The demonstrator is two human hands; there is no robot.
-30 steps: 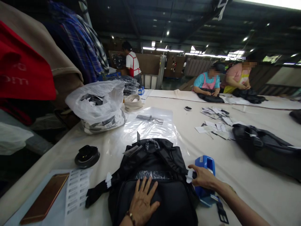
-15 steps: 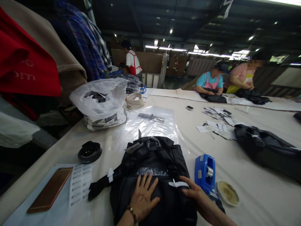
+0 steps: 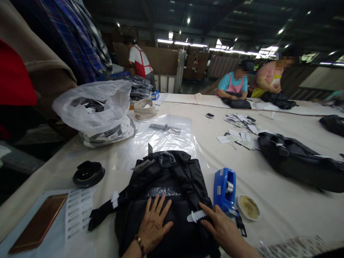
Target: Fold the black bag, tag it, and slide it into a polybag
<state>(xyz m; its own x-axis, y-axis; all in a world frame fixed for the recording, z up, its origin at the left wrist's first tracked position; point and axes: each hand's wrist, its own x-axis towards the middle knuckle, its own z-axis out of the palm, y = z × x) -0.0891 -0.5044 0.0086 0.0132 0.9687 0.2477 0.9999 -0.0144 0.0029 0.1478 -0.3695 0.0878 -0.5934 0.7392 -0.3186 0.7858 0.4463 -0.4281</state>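
Left hand (image 3: pixel 152 225): spread flat on black backpack (image 3: pixel 180 226), grasping nothing. Right hand (image 3: pixel 223 226): fingers on white tie (image 3: pixel 197 216) at backpack's right; pinch or just touch, can't tell. Backpack's on table (image 3: pixel 276 204), tape dispenser (image 3: pixel 220 190) just right of it. Step looks like strap (image 3: pixel 191 191) positioning; next move calls for steady backpack, strap held flat.

Phone (image 3: pixel 39 223) & label sheet (image 3: pixel 77 212) on tabletop (image 3: pixel 285 213), L side; blue tape dispenser (image 3: pixel 220 190) w/ round tub (image 3: pixel 249 207) beside it; loose papers (image 3: pixel 233 137) farther back; person in red apron (image 3: pixel 141 61) in bkgd.

The black backpack (image 3: pixel 180 215) is cut off below, red cloth (image 3: pixel 14 80) at left.
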